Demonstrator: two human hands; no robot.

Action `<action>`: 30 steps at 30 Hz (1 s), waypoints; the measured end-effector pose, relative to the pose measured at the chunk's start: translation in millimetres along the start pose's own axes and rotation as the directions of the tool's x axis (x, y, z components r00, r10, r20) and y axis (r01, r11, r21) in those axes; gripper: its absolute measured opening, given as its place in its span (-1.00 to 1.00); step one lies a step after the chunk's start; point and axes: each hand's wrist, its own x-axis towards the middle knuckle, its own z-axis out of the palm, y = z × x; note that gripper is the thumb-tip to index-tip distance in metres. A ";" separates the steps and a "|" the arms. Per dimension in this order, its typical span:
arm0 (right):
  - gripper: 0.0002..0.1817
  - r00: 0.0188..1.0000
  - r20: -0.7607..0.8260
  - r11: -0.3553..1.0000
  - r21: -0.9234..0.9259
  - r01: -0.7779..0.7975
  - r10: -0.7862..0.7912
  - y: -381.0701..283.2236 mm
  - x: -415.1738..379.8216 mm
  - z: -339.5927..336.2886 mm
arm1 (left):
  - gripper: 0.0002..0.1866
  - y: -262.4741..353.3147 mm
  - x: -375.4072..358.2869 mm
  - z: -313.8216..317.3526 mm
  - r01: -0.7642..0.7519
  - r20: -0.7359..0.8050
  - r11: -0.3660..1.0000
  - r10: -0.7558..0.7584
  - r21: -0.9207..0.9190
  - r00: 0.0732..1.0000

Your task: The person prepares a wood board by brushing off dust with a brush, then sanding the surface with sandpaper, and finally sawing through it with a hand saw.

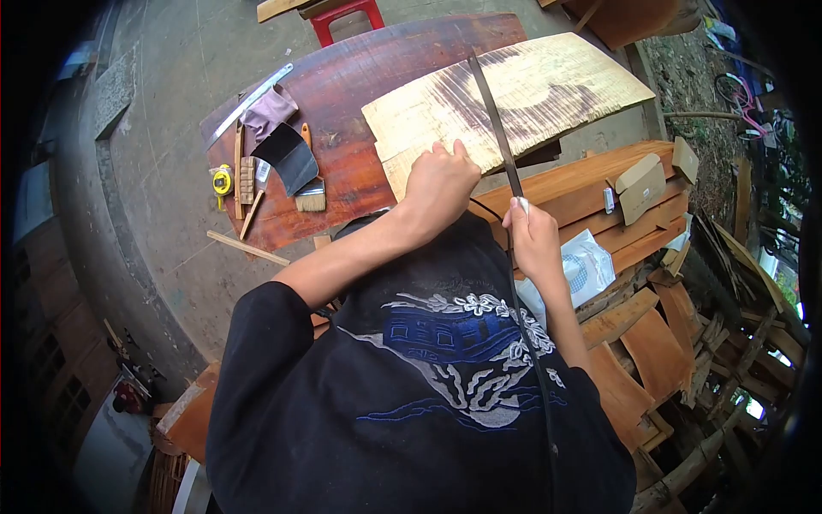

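Note:
A pale wooden board [411,111] with dark scorched-looking streaks lies across the reddish-brown table [342,86]. My left hand [443,182] rests at the board's near edge, its fingers curled; what they grip, if anything, is hidden. My right hand [533,231] is closed around the near part of a long, thin dark metal bar [492,111]. The bar lies slantwise over the board, its far end near the board's back edge. A bit of white shows between the right fingers. A black cord hangs down over the dark shirt.
On the table's left are a brush [311,201], a black sheet [291,160], a purple cloth [270,111], a metal ruler [253,103] and a yellow tape measure [222,181]. Stacked brown planks [565,193] with an opened cardboard box [640,188] lie right; a red stool [347,19] stands beyond.

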 end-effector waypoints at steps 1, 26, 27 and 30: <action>-0.52 1.000 -0.015 1.000 0.018 -0.001 0.002 -2.7 7.2 4.2 | -0.50 4.1 -4.8 3.5 -0.007 -0.013 1.000 0.007 0.020 1.000; -0.50 0.998 -0.048 0.998 0.037 0.050 -0.048 -16.1 10.4 4.8 | -0.65 -3.8 -2.8 2.1 -0.023 -0.039 1.000 0.024 0.014 0.999; -0.50 0.998 -0.052 0.999 0.035 0.037 -0.036 -15.9 9.8 5.3 | -0.63 2.0 -5.9 5.2 -0.022 -0.037 1.000 0.022 0.021 0.999; -0.49 0.998 -0.042 0.999 0.031 0.043 -0.041 -13.7 2.2 4.0 | -0.57 -3.2 -4.6 -1.4 0.003 0.011 0.998 -0.003 -0.065 1.000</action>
